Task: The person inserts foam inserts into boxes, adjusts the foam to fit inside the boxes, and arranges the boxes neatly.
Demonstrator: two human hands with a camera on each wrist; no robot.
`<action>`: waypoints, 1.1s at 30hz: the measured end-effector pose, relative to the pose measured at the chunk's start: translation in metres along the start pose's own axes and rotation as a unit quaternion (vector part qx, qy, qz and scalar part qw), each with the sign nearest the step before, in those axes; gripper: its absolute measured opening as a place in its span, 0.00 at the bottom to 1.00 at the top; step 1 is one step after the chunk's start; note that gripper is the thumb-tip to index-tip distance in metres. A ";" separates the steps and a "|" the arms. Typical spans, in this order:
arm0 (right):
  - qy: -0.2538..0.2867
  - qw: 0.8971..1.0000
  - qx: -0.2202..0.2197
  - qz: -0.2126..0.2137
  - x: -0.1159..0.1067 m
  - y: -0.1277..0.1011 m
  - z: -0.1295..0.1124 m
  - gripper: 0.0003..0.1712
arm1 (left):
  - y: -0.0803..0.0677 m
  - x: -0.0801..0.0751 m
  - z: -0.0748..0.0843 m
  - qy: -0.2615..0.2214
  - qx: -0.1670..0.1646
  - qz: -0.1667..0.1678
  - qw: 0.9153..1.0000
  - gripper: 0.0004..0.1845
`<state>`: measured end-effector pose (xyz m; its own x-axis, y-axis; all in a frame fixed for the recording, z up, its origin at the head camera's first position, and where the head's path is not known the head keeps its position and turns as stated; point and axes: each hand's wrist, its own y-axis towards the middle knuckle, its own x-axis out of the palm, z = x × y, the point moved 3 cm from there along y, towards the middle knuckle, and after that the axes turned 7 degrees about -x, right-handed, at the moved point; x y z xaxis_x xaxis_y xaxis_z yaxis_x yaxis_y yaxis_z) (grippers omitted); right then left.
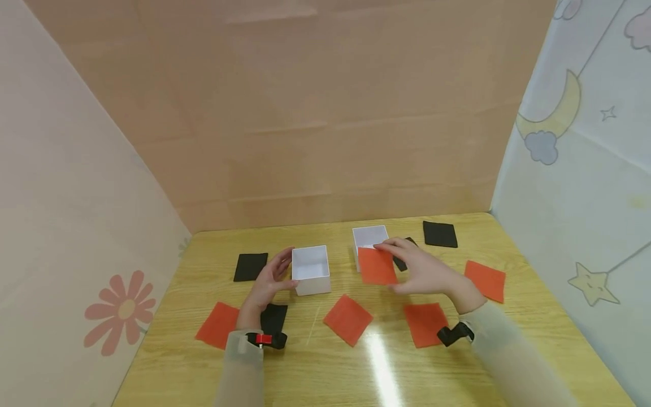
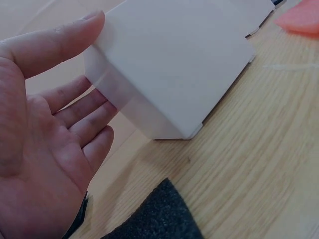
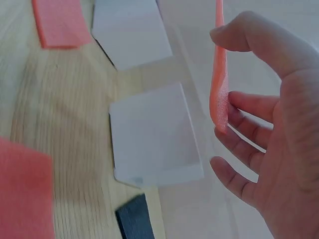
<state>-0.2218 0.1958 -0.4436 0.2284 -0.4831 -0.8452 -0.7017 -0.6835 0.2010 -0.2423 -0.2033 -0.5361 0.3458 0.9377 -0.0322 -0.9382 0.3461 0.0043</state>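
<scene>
The right hand [image 1: 429, 272] pinches an orange foam square [image 1: 377, 265] between thumb and fingers [image 3: 234, 112]; the other fingers are spread and only loosely bent. In the right wrist view the square stands on edge in the upper middle of the frame. In the head view it hangs at the near rim of the far white box [image 1: 369, 237], centre right, covering the box's front wall.

The left hand [image 1: 268, 281] is open, its fingers [image 2: 82, 107] nearly straight and slightly apart. The thumb tip touches the upper corner of the near white box [image 1: 311, 270]; whether the fingers touch its wall I cannot tell. That box sits at frame centre with its open top up.

Outward on the counter [image 1: 325, 362] lie flat foam squares, all apart from each other: a black square [image 1: 273, 317] just under the left wrist, an orange one [image 1: 217, 324] at lower left, a black one [image 1: 250, 266] left of the near box, orange ones at lower centre [image 1: 348, 319] and lower right [image 1: 425, 324], another orange [image 1: 485, 280] at right, and a black one [image 1: 439, 233] at the back. Between the two boxes bare wood shows. Walls close the counter on the left, back and right.
</scene>
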 end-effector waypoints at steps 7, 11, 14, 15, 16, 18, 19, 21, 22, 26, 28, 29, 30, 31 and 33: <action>-0.014 0.999 -0.032 -0.031 0.021 0.036 -0.016 0.49 | 0.000 -0.001 0.000 0.004 -0.003 0.001 1.000 0.50; -0.028 0.997 -0.045 -0.052 0.030 0.053 -0.023 0.50 | 0.000 -0.001 0.001 0.011 -0.006 0.001 1.000 0.50; -0.040 0.996 -0.048 -0.056 0.034 0.064 -0.026 0.51 | 0.001 0.000 0.003 0.013 0.001 -0.005 1.000 0.50; -0.044 0.996 -0.050 -0.054 0.035 0.068 -0.027 0.51 | 0.001 0.000 0.003 0.012 0.004 -0.007 1.000 0.50; -0.046 0.996 -0.053 -0.053 0.035 0.071 -0.028 0.51 | 0.001 0.001 0.003 0.013 0.006 -0.009 1.000 0.50; -0.051 0.996 -0.060 -0.052 0.037 0.077 -0.030 0.50 | 0.001 0.001 0.004 0.013 0.009 -0.012 1.000 0.50; -0.054 0.995 -0.060 -0.054 0.038 0.080 -0.031 0.50 | 0.001 0.001 0.004 0.014 0.009 -0.011 1.000 0.50; -0.061 0.995 -0.062 -0.057 0.040 0.084 -0.033 0.50 | 0.001 0.001 0.004 0.015 0.007 -0.009 1.000 0.50; -0.065 0.994 -0.062 -0.059 0.041 0.087 -0.033 0.50 | 0.001 0.002 0.004 0.015 0.006 -0.009 1.000 0.50; -0.083 0.993 -0.056 -0.064 0.045 0.097 -0.038 0.51 | -0.001 0.001 0.004 0.015 0.003 -0.009 1.000 0.50; -0.090 0.992 -0.052 -0.067 0.046 0.102 -0.041 0.51 | -0.002 0.001 0.003 0.013 0.004 -0.011 1.000 0.50; -0.093 0.992 -0.050 -0.068 0.046 0.104 -0.043 0.51 | -0.002 0.001 0.003 0.012 0.004 -0.012 1.000 0.50; -0.093 0.992 -0.050 -0.068 0.047 0.107 -0.044 0.51 | -0.002 0.001 0.003 0.012 0.004 -0.013 1.000 0.49; -0.095 0.992 -0.049 -0.071 0.047 0.110 -0.046 0.51 | -0.003 0.000 0.003 0.011 0.004 -0.013 1.000 0.49; -0.093 0.992 -0.049 -0.072 0.049 0.115 -0.048 0.51 | -0.004 0.000 0.002 0.013 0.002 -0.013 1.000 0.49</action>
<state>-0.2586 0.0673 -0.4378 0.1867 -0.2737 -0.9435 -0.6004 -0.7919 0.1109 -0.2388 -0.2041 -0.5343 0.3694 0.9274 -0.0586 -0.9288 0.3705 0.0072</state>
